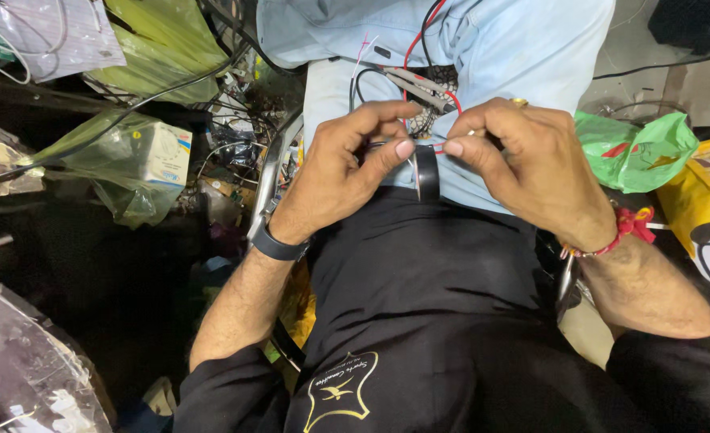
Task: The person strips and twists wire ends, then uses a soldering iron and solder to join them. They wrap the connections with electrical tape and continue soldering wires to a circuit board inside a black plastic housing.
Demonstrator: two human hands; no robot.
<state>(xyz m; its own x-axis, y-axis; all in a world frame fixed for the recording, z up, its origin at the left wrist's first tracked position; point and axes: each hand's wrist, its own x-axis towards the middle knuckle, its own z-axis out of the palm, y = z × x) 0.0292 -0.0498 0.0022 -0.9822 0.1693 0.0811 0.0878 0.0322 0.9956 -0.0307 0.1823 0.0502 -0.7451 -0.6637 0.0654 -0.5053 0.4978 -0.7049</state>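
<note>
The thin wire [413, 175] is hanging between both thumbs, its long axis running twelve to six; the left hand [347, 164] is pinching it from nine o'clock; the right hand [531, 164] is pinching from three, equally near, above the black band [427, 172].

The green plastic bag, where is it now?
In the head view the green plastic bag lies at the right, just beyond the right hand and beside a yellow bag.
</note>
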